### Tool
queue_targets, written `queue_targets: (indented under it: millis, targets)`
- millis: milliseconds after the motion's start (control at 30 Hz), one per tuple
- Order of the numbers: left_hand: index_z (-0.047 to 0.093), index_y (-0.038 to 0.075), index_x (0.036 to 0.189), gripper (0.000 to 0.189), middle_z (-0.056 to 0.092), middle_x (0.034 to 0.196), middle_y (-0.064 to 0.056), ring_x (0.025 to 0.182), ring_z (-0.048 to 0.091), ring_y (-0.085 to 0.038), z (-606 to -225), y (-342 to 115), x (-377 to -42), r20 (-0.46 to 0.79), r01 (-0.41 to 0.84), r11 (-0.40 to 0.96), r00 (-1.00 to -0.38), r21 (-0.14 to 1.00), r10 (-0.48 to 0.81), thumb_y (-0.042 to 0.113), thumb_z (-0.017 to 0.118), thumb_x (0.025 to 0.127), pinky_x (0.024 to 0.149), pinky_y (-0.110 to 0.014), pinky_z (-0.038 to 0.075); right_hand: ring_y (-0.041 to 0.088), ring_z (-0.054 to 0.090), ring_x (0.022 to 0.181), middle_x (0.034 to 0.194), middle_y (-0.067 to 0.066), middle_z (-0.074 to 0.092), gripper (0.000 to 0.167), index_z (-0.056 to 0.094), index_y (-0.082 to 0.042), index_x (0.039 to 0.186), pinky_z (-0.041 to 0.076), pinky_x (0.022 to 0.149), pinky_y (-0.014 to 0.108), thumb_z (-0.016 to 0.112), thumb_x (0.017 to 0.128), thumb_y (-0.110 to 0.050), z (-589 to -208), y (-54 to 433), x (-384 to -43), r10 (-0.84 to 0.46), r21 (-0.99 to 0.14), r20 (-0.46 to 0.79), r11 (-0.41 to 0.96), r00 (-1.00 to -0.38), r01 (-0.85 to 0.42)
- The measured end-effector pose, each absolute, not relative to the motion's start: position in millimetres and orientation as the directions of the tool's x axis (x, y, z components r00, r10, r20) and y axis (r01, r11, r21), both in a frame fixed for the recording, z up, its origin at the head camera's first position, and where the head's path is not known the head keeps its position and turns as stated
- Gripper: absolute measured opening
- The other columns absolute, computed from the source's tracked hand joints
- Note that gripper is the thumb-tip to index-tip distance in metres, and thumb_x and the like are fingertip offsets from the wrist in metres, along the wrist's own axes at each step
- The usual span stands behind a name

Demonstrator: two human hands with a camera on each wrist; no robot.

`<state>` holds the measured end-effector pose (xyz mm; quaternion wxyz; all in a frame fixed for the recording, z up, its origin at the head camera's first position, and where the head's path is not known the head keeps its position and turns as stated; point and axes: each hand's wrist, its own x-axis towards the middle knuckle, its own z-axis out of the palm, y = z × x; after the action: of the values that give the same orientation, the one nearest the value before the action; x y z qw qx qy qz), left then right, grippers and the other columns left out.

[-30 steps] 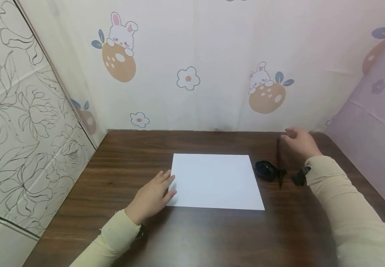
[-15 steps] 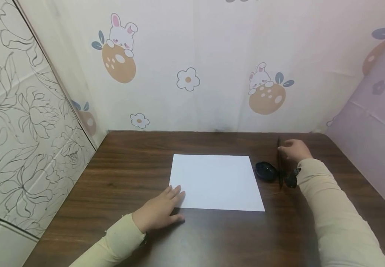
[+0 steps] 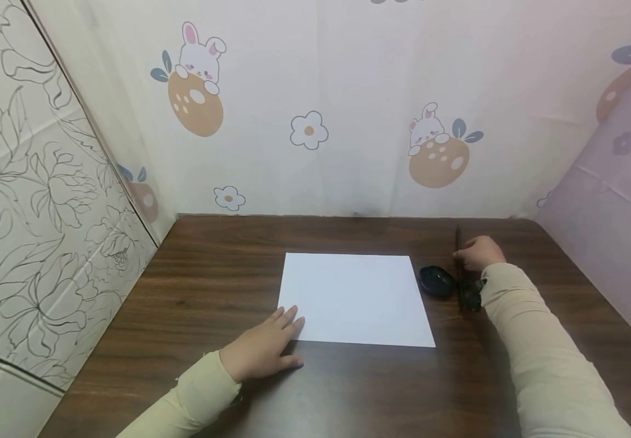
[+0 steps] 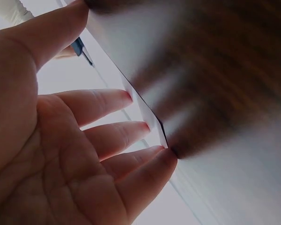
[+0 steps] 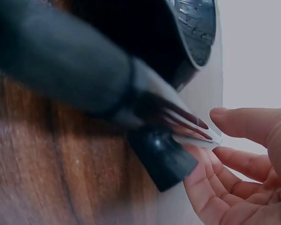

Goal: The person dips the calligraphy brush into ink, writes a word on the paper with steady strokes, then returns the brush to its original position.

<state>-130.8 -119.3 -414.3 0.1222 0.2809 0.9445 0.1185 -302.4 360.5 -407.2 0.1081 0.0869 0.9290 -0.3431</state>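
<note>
My left hand (image 3: 263, 347) lies with its fingers spread over the near left corner of a blank white sheet of paper (image 3: 359, 298); the thumb rests on the table. In the left wrist view, the fingertips of the left hand (image 4: 79, 154) touch the paper's edge. To the right of the sheet, my right hand (image 3: 479, 253) pinches a slender dark ink brush (image 3: 458, 235) between thumb and forefinger. Up close in the right wrist view, the brush (image 5: 70, 61) lies across a small black rest (image 5: 161, 161), its thick dark end towards the camera.
A round black dish (image 3: 437, 281) with a wet-looking inside stands between the paper and the brush. The brown wooden table (image 3: 348, 389) meets a patterned wall (image 3: 359, 170) at the back and wall panels at both sides.
My right hand has come down from the table's far edge onto the brush and closed on it. The left hand has slid nearer and to the right, settling on the paper's corner.
</note>
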Motion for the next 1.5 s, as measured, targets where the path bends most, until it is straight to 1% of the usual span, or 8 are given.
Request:
queue_targets:
  millis: [300, 467, 533, 633, 867, 1133, 1400, 1500]
  targets:
    - [0.042, 0.007, 0.148, 0.074, 0.031, 0.159, -0.017, 0.145, 0.031, -0.041, -415, -118, -132, -0.17, 0.508, 0.812, -0.807, 0.289, 0.565, 0.044, 0.067, 0.09, 0.113, -0.052, 0.037, 0.037, 0.07, 0.092, 0.121, 0.041, 0.054, 0.055, 0.044, 0.023, 0.128, 0.06, 0.072, 0.04, 0.06, 0.092, -0.015, -415, 359, -305, 0.142, -0.55, -0.244, 0.795, -0.959, 0.258]
    - [0.042, 0.007, 0.148, 0.074, 0.03, 0.159, -0.017, 0.146, 0.03, -0.041, -417, -117, -132, -0.176, 0.503, 0.813, -0.808, 0.292, 0.563, 0.045, 0.067, 0.09, 0.114, -0.052, 0.036, 0.031, 0.07, 0.081, 0.115, 0.04, 0.057, 0.049, 0.05, 0.024, 0.121, 0.059, 0.067, 0.036, 0.061, 0.09, -0.013, -414, 356, -302, 0.138, -0.543, -0.23, 0.803, -0.963, 0.245]
    - [0.042, 0.007, 0.148, 0.074, 0.03, 0.159, -0.017, 0.146, 0.03, -0.04, -417, -117, -132, -0.176, 0.503, 0.813, -0.808, 0.292, 0.563, 0.045, 0.067, 0.09, 0.114, -0.052, 0.036, 0.029, 0.07, 0.08, 0.116, 0.04, 0.057, 0.05, 0.05, 0.024, 0.121, 0.059, 0.066, 0.034, 0.061, 0.09, -0.014, -414, 356, -301, 0.133, -0.549, -0.23, 0.8, -0.964, 0.242]
    - [0.042, 0.006, 0.148, 0.074, 0.03, 0.159, -0.018, 0.146, 0.03, -0.041, -417, -117, -132, -0.17, 0.506, 0.811, -0.807, 0.294, 0.566, 0.044, 0.067, 0.09, 0.114, -0.052, 0.036, 0.029, 0.07, 0.082, 0.12, 0.041, 0.054, 0.052, 0.048, 0.023, 0.123, 0.06, 0.067, 0.034, 0.06, 0.09, -0.015, -413, 356, -300, 0.135, -0.56, -0.244, 0.789, -0.96, 0.253]
    - [0.042, 0.006, 0.148, 0.074, 0.029, 0.159, -0.018, 0.146, 0.029, -0.041, -416, -118, -132, -0.172, 0.504, 0.811, -0.807, 0.297, 0.565, 0.045, 0.066, 0.09, 0.114, -0.052, 0.035, 0.036, 0.069, 0.093, 0.128, 0.043, 0.047, 0.056, 0.042, 0.023, 0.13, 0.061, 0.071, 0.036, 0.058, 0.092, -0.015, -410, 357, -301, 0.129, -0.589, -0.273, 0.761, -0.953, 0.272]
    - [0.042, 0.006, 0.148, 0.074, 0.03, 0.159, -0.018, 0.146, 0.03, -0.041, -417, -117, -133, -0.169, 0.508, 0.81, -0.806, 0.293, 0.567, 0.045, 0.066, 0.09, 0.115, -0.052, 0.035, 0.033, 0.07, 0.089, 0.129, 0.045, 0.043, 0.06, 0.037, 0.024, 0.133, 0.061, 0.073, 0.037, 0.057, 0.093, -0.016, -401, 361, -302, 0.096, -0.62, -0.265, 0.745, -0.96, 0.245]
    - [0.042, 0.005, 0.148, 0.075, 0.03, 0.159, -0.019, 0.145, 0.03, -0.042, -416, -117, -133, -0.168, 0.502, 0.81, -0.809, 0.303, 0.564, 0.044, 0.068, 0.09, 0.115, -0.052, 0.035, 0.023, 0.068, 0.084, 0.123, 0.037, 0.049, 0.06, 0.036, 0.02, 0.135, 0.06, 0.074, 0.039, 0.054, 0.095, -0.02, -383, 364, -305, 0.084, -0.659, -0.221, 0.721, -0.972, 0.212]
    - [0.042, 0.005, 0.148, 0.074, 0.031, 0.159, -0.019, 0.145, 0.03, -0.042, -415, -117, -132, -0.169, 0.5, 0.811, -0.809, 0.305, 0.562, 0.043, 0.068, 0.09, 0.115, -0.052, 0.035, 0.026, 0.068, 0.087, 0.125, 0.038, 0.049, 0.061, 0.035, 0.02, 0.137, 0.058, 0.076, 0.042, 0.054, 0.096, -0.021, -375, 365, -307, 0.086, -0.657, -0.202, 0.727, -0.976, 0.2]
